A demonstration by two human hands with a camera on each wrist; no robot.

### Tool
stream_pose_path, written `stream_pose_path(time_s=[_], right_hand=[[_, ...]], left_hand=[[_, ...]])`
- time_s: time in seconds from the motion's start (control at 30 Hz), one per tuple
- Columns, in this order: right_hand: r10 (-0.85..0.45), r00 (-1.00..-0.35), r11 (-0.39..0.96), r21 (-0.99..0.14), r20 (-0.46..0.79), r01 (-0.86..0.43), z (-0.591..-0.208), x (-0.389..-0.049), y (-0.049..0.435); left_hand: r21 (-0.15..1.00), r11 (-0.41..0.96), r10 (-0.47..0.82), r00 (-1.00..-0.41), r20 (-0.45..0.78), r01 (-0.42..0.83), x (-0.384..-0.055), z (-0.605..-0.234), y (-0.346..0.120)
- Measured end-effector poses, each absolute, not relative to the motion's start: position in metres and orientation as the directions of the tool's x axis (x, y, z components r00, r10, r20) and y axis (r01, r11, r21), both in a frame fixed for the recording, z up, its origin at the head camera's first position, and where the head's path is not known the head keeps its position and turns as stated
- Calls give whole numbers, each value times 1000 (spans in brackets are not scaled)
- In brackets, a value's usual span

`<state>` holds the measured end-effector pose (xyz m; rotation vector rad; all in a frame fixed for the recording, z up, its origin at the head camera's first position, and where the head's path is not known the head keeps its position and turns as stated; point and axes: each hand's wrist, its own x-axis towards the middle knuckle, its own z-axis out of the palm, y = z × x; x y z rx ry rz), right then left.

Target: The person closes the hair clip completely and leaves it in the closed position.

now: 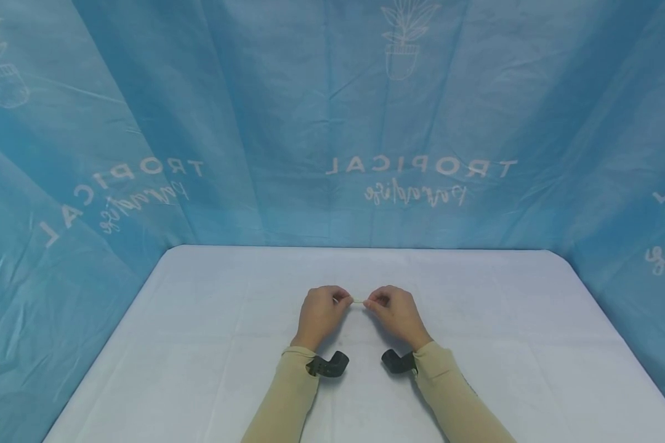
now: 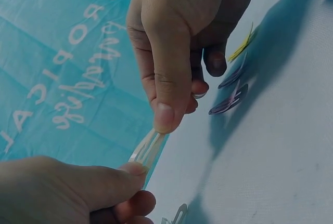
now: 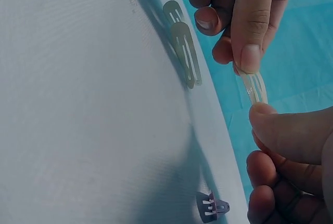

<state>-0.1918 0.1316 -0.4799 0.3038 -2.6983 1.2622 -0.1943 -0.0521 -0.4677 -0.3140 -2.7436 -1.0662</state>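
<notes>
A pale cream snap hair clip (image 2: pixel 148 148) is held in the air between both hands. My left hand (image 1: pixel 322 311) pinches one end between thumb and fingers. My right hand (image 1: pixel 400 312) pinches the other end. Only a thin light strip of the clip (image 1: pixel 358 301) shows in the head view. In the right wrist view the clip's slotted frame (image 3: pixel 255 88) is visible between the two thumbs, while its ends are covered by fingertips.
Two pale snap clips (image 3: pixel 186 52) overlap on the white table (image 1: pixel 244 307), with a small purple claw clip (image 3: pixel 212 207) apart from them. The left wrist view shows a yellow clip (image 2: pixel 242 44) and purple clips (image 2: pixel 229 101). A blue printed curtain (image 1: pixel 288 123) stands behind.
</notes>
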Motion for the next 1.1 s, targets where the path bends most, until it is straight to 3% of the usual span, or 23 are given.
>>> stream_pose_path(time_s=[1.1], right_hand=[[-79,-980,657,-729,185,-191,-482,-193,130]], left_hand=[[582,773,130,-961,245,253,-192,-466,-47]])
